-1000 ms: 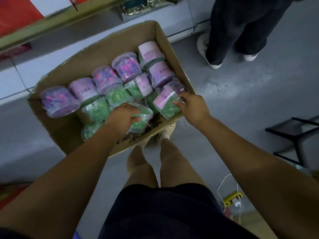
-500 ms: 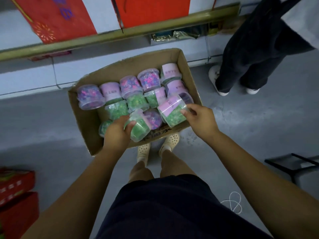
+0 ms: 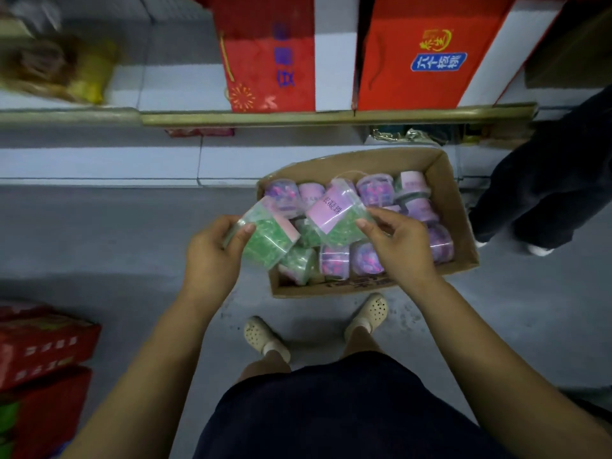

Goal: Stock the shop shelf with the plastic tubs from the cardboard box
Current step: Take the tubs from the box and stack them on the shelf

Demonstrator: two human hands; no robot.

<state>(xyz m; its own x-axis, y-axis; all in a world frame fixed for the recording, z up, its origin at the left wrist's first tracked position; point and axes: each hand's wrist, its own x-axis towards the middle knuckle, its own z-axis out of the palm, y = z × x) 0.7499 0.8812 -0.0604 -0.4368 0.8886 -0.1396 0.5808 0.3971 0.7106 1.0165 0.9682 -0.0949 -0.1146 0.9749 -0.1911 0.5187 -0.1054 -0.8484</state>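
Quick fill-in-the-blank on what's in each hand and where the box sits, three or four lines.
1. Each hand holds one clear tub of ____ beads: left hand, right hand.
2. The right hand's tub bears a ____ label.
3. The cardboard box sits on the ____.
4. The gift boxes on the shelf are ____.

Missing words: green; pink; floor; red

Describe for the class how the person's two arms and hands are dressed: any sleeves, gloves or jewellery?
Both arms are bare up to the frame edge; no sleeve shows. The left hand and right hand wear no gloves, and no rings, watch or bracelet are visible. Fingernails are short and unpainted.
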